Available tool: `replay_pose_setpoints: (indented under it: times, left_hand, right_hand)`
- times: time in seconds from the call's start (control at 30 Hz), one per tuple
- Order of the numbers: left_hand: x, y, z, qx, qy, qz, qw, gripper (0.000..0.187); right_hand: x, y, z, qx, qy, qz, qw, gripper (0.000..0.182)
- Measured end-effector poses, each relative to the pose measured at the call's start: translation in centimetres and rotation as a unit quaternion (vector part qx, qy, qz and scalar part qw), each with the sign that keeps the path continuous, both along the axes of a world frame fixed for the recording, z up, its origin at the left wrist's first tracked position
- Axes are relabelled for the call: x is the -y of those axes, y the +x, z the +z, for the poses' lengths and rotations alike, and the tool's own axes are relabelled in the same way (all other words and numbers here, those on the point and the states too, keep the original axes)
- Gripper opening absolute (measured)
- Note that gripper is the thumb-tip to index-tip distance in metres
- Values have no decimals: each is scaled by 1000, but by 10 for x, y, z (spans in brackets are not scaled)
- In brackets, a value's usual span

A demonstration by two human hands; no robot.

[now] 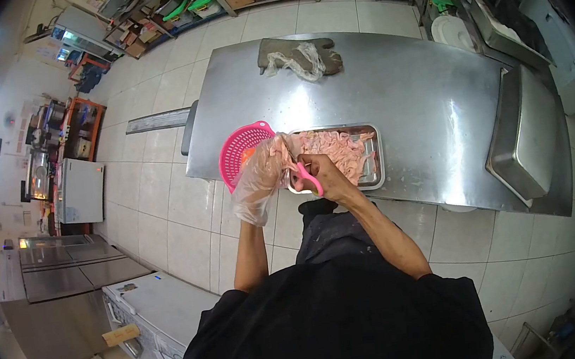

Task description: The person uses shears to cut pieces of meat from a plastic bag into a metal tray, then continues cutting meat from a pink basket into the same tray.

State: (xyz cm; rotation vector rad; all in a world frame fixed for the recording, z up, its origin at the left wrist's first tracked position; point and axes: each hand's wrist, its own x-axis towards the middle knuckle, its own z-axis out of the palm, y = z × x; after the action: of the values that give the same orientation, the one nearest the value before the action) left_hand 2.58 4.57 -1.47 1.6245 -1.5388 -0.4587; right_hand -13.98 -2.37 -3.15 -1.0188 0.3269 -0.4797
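Observation:
My left hand (pixel 262 175) wears a loose clear plastic glove. Its fingers are closed around a piece of pale pink raw meat (pixel 284 150). Pink-handled scissors (pixel 310 179) are in my right hand (pixel 327 175), which is bare, with their blades against the meat at my left fingers. Under and beyond my right hand is a metal tray (pixel 381 169) holding a heap of pale pink raw meat strips (pixel 342 146). A pink plastic colander (pixel 236 145) stands left of the tray, partly behind my gloved hand, with something orange inside.
Everything rests on a stainless steel table (pixel 405 88). At its far edge lie a grey-brown oven mitt (pixel 331 61) and crumpled clear plastic (pixel 302 61). A large metal pan (pixel 523 131) leans at the right end. A white chest freezer (pixel 168 313) stands behind on the left.

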Motion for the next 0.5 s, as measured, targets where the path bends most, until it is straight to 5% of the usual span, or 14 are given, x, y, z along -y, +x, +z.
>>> replay_pose_setpoints:
  times: [0.03,0.2,0.33,0.5]
  left_hand:
    - [0,2,-5,187,-52,-4,981,32]
    - [-4,13,-36,188,-5,4,982,36]
    - [-5,6,-24,471,-97,-19,877,46]
    - [-7,1,-15,438,-92,11,894,48]
  right_hand:
    - [0,-2,-4,-9,-13,-1,1000,38]
    - [-2,-5,-8,-50,-46,-13,998,32]
    - [-3,0,5,22,48,-26,998,28]
    - [-9,-2,3,34,14,-32,999,30]
